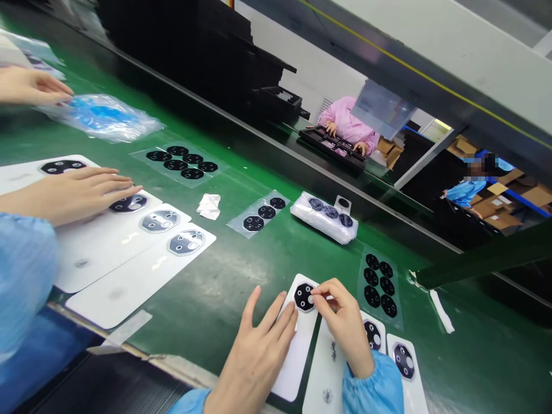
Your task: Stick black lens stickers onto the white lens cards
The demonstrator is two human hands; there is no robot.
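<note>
While the left hand (259, 356) lies flat with fingers spread on a white back panel (302, 351), seemingly pinning it to the green belt (215, 299), the right hand (345, 325) pinches thumb and forefinger at the edge of the black octagonal lens cover (303, 297) on the panel's top end. A clear sheet of lens covers (379, 284) lies just beside. Fingertips hide the pinched edge, so whether a film tab is gripped cannot be told. The panel's lower end vanishes under the wrist. A co-worker's hand (73, 192) rests on other panels, well apart.
</note>
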